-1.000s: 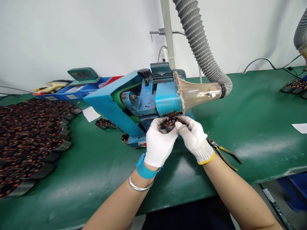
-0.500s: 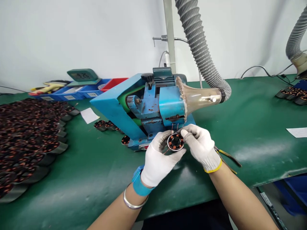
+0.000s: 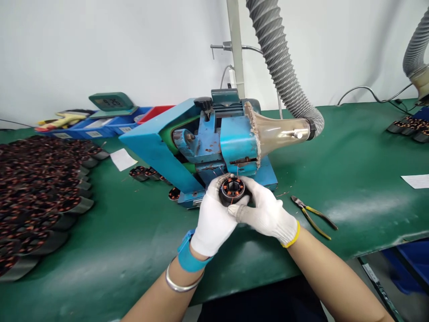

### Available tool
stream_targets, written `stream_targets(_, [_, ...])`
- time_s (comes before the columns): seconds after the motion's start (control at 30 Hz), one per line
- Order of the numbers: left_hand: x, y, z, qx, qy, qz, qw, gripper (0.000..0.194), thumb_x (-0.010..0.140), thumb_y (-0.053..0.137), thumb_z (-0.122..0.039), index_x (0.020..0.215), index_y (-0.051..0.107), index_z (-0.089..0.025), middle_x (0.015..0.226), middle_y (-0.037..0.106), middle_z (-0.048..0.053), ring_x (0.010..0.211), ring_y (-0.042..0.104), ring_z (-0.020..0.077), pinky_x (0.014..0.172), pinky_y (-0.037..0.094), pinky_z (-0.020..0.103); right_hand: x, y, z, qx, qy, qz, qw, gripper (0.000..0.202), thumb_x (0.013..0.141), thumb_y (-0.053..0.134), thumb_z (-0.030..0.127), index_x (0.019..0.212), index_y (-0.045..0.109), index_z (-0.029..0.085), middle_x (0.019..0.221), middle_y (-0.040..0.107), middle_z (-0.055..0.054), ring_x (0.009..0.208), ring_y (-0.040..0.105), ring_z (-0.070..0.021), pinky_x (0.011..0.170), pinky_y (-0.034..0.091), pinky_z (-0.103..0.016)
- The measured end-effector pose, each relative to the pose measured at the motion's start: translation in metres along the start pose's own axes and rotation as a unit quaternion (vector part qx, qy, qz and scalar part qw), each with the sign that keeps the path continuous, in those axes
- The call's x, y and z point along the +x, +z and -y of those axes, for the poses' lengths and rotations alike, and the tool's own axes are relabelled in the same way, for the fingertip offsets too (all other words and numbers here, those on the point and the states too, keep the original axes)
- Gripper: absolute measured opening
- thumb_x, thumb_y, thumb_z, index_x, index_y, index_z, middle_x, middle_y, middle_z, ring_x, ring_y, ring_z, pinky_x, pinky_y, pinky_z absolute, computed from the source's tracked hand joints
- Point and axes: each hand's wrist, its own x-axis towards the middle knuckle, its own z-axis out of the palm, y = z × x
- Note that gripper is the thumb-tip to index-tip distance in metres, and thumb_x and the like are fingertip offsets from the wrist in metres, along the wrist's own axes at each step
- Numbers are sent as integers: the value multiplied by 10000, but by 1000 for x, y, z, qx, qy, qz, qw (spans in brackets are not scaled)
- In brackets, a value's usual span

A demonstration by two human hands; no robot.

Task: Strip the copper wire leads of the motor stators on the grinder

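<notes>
"Where does it lie?"

"On the green-topped desk (image 3: 150,241) stands a blue metal belt machine (image 3: 209,143). Just on my side of it, between my white-gloved left hand (image 3: 214,219) and white-gloved right hand (image 3: 266,209), is a black cylindrical ring wound with copper coils (image 3: 230,197), axis near upright, open face up, thin wires (image 3: 237,170) reaching toward the machine. Neither hand is nearer: the fingers of both are clamped round its sides."

"How many of each?"

"One desk, one machine in full view, similar dark rings (image 3: 40,192) massed at left beyond counting, two hands, one pair of yellow-handled metal pliers (image 3: 304,207), one held ring; wires too fine to count."
</notes>
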Motion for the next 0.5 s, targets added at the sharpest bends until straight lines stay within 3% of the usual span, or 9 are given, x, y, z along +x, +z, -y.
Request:
stream_targets(0.23, [8,-3,-4,24,-27,10,999,529,599,751,-232,1098,618,-115,1093,694,114,1002,661,264,928,536,400,8,-6,-14,55,-62,-26,996,511,880,547,398,1332,474,172,1246,608,-63,1150,568,-215,1031,454,-364])
stream_targets(0.5, [21,12,-16,34,26,-27,999,412,654,739,-245,1031,661,-99,1010,725,98,936,681,242,878,552,351,23,-8,-8,109,-93,-55,988,419,880,531,378,1240,545,165,1205,633,-38,1142,566,-197,1004,464,-294])
